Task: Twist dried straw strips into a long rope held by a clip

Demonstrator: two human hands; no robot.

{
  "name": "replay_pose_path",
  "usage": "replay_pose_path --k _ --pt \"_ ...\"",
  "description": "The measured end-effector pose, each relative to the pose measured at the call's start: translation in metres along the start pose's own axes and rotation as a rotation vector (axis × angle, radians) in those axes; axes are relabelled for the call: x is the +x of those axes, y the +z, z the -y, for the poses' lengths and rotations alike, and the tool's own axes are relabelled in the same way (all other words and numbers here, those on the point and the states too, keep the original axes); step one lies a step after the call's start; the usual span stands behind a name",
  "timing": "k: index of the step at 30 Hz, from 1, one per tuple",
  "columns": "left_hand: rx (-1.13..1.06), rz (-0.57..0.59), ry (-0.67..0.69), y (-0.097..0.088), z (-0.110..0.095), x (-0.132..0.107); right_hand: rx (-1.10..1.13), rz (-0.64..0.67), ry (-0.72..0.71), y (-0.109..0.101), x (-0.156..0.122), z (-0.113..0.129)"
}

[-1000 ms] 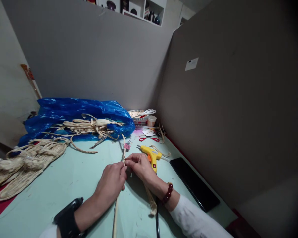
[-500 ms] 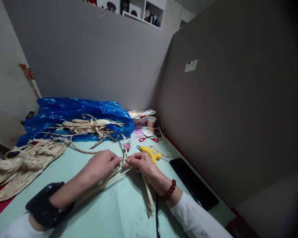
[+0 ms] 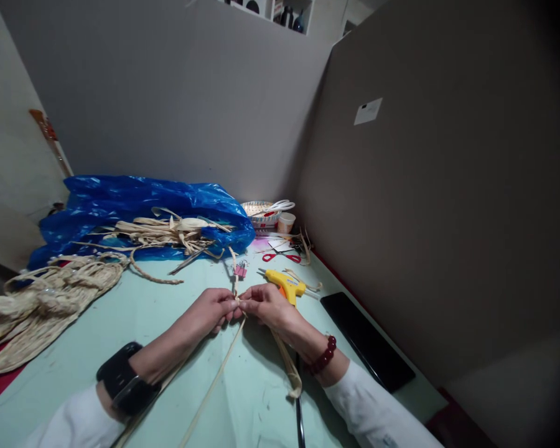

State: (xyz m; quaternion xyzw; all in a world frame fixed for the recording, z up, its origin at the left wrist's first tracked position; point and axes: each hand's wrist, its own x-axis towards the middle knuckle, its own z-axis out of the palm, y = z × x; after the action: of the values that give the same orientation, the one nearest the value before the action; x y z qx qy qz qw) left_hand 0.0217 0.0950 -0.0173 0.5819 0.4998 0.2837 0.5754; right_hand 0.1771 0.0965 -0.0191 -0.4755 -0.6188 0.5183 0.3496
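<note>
My left hand (image 3: 211,311) and my right hand (image 3: 264,305) meet fingertip to fingertip above the pale green table (image 3: 121,336). Both pinch a thin braid of dry straw strips (image 3: 236,292) that runs away from me to a pink binder clip (image 3: 240,269). Loose strip ends (image 3: 214,379) trail back toward me under my hands, and one wider strip (image 3: 292,373) curls beneath my right wrist. A black watch sits on my left wrist and a dark red bead bracelet on my right.
A yellow glue gun (image 3: 287,284) lies just right of my hands, a black phone (image 3: 366,339) further right. Red scissors (image 3: 280,256), a small basket (image 3: 261,213) and a cup stand behind. A blue plastic bag (image 3: 135,205) holds straw. Woven straw sandals (image 3: 42,298) lie left.
My left hand swung out to the left with the loose strips, then came back to the braid. Both hands now sit a little further from me.
</note>
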Motion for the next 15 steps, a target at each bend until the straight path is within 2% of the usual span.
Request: replay_pose_path --k 3,6,11,15 --pt "0.254 -0.099 0.083 0.000 0.001 0.001 -0.216 0.010 -0.087 0.001 -0.002 0.001" --pt "0.429 -0.194 0.107 -0.001 0.003 0.002 -0.496 -0.059 -0.117 0.002 -0.009 0.006" --pt "0.482 -0.260 0.121 -0.002 0.005 0.002 -0.874 -0.204 -0.161 0.006 -0.019 0.015" --pt "0.469 -0.318 0.146 0.000 0.006 0.003 -0.990 -0.231 -0.209 0.014 -0.025 0.018"
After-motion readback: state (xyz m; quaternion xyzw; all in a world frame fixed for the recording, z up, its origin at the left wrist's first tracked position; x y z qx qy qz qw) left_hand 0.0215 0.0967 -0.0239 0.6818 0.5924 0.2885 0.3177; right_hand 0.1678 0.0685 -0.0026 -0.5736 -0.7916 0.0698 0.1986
